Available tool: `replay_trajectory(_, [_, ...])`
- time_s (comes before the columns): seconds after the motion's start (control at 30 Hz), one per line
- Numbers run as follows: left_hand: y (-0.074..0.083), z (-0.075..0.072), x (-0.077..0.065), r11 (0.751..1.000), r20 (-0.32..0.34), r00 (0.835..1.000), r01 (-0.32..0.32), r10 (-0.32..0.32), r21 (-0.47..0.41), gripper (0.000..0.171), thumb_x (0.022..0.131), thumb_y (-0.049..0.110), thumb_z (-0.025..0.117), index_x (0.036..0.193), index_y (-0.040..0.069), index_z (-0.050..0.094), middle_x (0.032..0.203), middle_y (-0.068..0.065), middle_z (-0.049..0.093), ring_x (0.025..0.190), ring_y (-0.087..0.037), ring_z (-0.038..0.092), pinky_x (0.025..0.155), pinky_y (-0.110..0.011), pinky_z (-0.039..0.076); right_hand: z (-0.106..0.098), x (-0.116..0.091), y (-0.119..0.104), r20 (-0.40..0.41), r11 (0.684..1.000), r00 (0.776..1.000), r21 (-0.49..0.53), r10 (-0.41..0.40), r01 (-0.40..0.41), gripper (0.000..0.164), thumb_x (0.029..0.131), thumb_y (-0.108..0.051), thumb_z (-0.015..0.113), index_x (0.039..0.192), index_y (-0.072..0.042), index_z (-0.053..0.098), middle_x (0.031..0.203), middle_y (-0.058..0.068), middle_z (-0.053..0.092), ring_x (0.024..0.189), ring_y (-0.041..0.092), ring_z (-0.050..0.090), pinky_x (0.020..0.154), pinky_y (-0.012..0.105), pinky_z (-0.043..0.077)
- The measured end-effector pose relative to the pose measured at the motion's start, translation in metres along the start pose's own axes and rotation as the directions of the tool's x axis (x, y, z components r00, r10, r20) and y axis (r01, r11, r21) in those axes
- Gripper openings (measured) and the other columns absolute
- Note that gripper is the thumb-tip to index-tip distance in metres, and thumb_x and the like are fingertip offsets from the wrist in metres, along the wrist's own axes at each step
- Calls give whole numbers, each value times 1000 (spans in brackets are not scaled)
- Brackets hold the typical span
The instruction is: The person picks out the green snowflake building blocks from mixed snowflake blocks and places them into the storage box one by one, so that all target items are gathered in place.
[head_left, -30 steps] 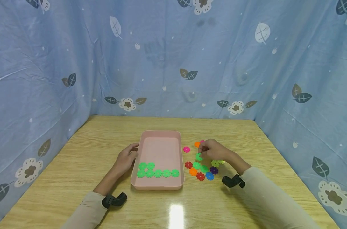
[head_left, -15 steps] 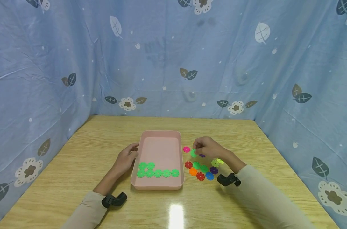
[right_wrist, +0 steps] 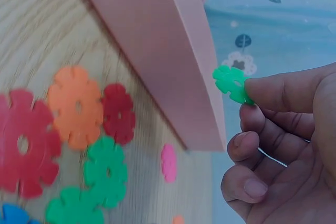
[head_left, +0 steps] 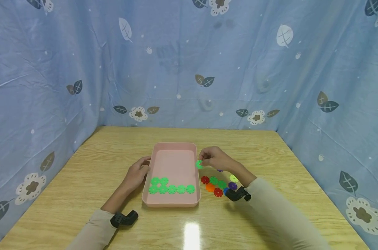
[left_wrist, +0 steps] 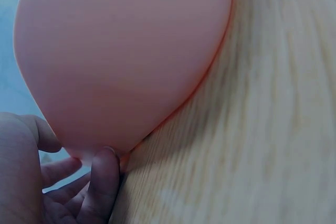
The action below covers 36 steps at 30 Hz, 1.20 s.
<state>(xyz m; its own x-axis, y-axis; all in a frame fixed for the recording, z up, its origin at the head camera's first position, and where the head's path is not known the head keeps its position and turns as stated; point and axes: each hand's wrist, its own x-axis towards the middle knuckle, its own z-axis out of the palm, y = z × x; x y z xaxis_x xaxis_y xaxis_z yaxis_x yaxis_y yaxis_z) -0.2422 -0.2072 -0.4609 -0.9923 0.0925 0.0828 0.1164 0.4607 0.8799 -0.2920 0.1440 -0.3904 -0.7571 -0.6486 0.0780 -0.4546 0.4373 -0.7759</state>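
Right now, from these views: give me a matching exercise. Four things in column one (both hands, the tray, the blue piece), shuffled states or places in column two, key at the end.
Column one
1. Left hand
2. Right hand
3. Pink tray
4. Blue piece

Column two
A. Contains seven green pieces
B. Lies on the table, right of the tray
C. Pinches a single green piece
D. At the tray's left side

Right pairs: 1-D, 2-C, 3-A, 4-B

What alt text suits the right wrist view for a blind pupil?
A right hand pinches a green notched disc near a pink tray. Red, orange, green, blue and pink discs lie on the wooden table.
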Motion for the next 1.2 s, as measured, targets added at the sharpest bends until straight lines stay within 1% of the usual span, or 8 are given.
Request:
replay_trajectory(0.17, [-1, 0, -1, 1000, -4, 1000, 0, 0, -1, 52, 100, 18, 42, 150, 6, 45, 134, -20, 59, 113, -33, 62, 91, -42, 52, 6, 8, -6, -4, 1000, 1000, -10, -9, 9, 6, 93, -2, 62, 95, -2, 68, 78, 5, 61, 67, 14, 47, 64, 28, 42])
replay_trajectory(0.23, [-2, 0, -1, 1000, -3, 1000, 0, 0, -9, 52, 100, 18, 42, 150, 6, 45, 134, -21, 59, 112, -32, 62, 88, -40, 53, 8, 12, -8, -5, 1000, 1000, -20, -14, 14, 6, 93, -4, 63, 95, -3, 68, 78, 4, 61, 66, 13, 46, 64, 28, 43])
replay_trajectory(0.37, [-2, 1, -1, 1000, -7, 1000, 4, -4, -16, 51, 101, 17, 42, 150, 6, 46, 134, -20, 59, 109, -32, 63, 83, -37, 54, 12, 17, -14, 7, 1000, 1000, 2, -24, 24, 6, 93, -3, 64, 96, -2, 68, 76, 3, 60, 65, 13, 44, 63, 28, 42])
replay_trajectory(0.57, [-2, 2, 0, 1000, -13, 1000, 3, -3, -7, 50, 100, 18, 42, 149, 7, 47, 133, -19, 60, 111, -32, 62, 89, -39, 53, 18, 25, -19, 19, 1000, 1000, 13, -21, 21, 5, 92, -3, 65, 95, -2, 69, 74, 1, 59, 65, 14, 44, 64, 28, 42])
replay_trajectory(0.8, [-2, 1, 0, 1000, -14, 1000, 7, -7, -6, 50, 101, 17, 42, 149, 6, 47, 133, -20, 59, 109, -31, 62, 83, -35, 53, 25, 32, -24, 36, 999, 999, 31, -24, 23, 7, 91, -2, 67, 96, 3, 68, 79, 7, 61, 70, 15, 49, 67, 27, 45])
replay_trajectory(0.93, [-2, 1, 0, 1000, -13, 1000, 8, -8, -3, 50, 101, 17, 42, 149, 6, 46, 133, -19, 59, 109, -31, 62, 84, -35, 53, 29, 35, -26, 50, 999, 999, 28, -21, 20, 6, 91, -3, 66, 96, 1, 68, 79, 4, 62, 72, 14, 52, 68, 27, 47])
replay_trajectory(1.07, [-1, 1, 0, 1000, -7, 1000, 4, -4, -6, 51, 101, 18, 42, 150, 6, 46, 133, -20, 59, 110, -32, 62, 87, -38, 53, 33, 37, -28, 69, 999, 997, 38, -19, 17, 6, 92, -3, 66, 96, 1, 68, 78, 4, 62, 70, 14, 52, 65, 26, 46])
replay_trajectory(1.2, [0, 0, -1, 1000, 9, 1000, -9, 9, -13, 51, 100, 18, 42, 150, 5, 44, 134, -20, 58, 115, -34, 61, 95, -45, 51, 37, 39, -30, 82, 999, 996, 40, -18, 15, 5, 92, -1, 66, 96, 1, 69, 78, 4, 62, 67, 14, 51, 62, 26, 45])
